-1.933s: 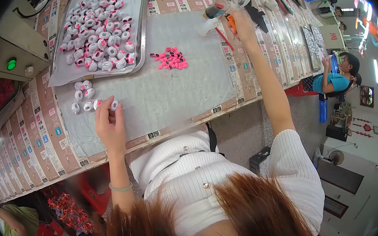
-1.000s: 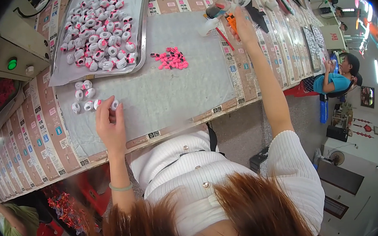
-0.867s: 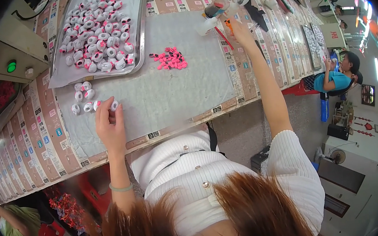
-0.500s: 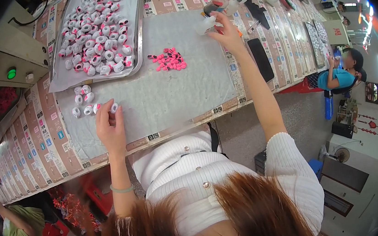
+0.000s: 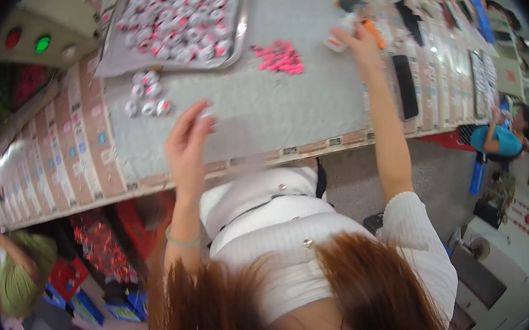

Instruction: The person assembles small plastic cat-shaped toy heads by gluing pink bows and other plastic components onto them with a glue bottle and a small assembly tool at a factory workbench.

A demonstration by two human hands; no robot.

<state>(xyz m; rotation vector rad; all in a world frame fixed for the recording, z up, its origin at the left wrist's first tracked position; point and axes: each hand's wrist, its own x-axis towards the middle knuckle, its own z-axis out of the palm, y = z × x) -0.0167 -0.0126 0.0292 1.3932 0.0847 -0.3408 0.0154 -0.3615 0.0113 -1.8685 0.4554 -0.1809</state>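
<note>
My left hand (image 5: 190, 140) is raised above the near part of the grey sheet (image 5: 241, 122), fingers pinched on a small round white piece (image 5: 205, 114). To its left stands a small group of white-and-pink pieces (image 5: 147, 90). At the far right of the sheet, my right hand (image 5: 362, 42) has its fingers closed round a small translucent white container (image 5: 334, 41), blurred and partly covered by the fingers. Between the hands, farther back, lies a heap of small bright pink pieces (image 5: 280, 57).
A metal tray (image 5: 242, 35) full of white-and-pink pieces stands at the back left. Right of my right hand are an orange object (image 5: 374, 33), a black phone (image 5: 405, 86) and a dark tool (image 5: 409, 21). A machine with a green light (image 5: 42, 44) is far left. Co-workers sit at both sides.
My left hand has lifted a white piece from the small group and moved right with it. The right hand stays with the translucent container. The whole view has shifted and blurred.
</note>
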